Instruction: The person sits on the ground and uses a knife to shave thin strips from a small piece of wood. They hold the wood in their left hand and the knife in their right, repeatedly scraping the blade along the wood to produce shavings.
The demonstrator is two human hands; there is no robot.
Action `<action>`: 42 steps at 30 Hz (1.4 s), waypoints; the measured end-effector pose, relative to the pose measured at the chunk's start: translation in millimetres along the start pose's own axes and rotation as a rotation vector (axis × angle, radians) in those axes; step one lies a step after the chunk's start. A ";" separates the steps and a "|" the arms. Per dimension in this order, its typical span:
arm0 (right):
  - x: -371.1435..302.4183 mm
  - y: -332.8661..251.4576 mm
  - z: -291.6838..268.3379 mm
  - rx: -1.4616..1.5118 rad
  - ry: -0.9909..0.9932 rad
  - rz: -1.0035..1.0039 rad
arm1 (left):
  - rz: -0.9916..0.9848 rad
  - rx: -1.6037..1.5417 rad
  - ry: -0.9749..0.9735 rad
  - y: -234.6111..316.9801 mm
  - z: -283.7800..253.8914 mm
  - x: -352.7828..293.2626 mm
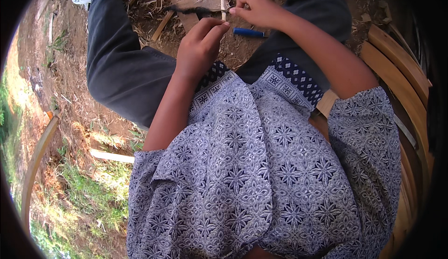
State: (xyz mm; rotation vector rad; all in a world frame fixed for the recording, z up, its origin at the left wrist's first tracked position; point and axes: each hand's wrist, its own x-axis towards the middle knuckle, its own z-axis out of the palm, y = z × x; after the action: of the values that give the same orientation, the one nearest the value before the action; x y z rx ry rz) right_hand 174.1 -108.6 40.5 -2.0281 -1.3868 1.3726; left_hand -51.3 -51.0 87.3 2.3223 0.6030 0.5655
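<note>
Both hands pinching a thin pale strip over the lap, no packages, labels or containers that I can make out.

From my feed, my left hand [198, 44] has thumb and fingers closed near the lower end of the thin pale strip [223, 7], while my right hand [256, 10] pinches it just beside, slightly higher. The strip stands roughly upright between the knees, above flat wood offcuts [196, 2] lying on the dirt. A blue pen-like tool [248, 33] rests on the ground just under the right hand. Curved wooden slats [396, 67] sit at my right side.
</note>
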 end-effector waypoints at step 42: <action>62.3 63.1 18.5 -0.289 0.076 0.233 | -0.042 -0.013 0.050 -5.7 1.5 6.7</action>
State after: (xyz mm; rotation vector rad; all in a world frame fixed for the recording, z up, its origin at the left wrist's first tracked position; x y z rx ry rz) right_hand 196.2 -90.0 -45.4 -2.4686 -1.4207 1.2249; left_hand -46.7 -44.2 83.9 2.2839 0.6678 0.6076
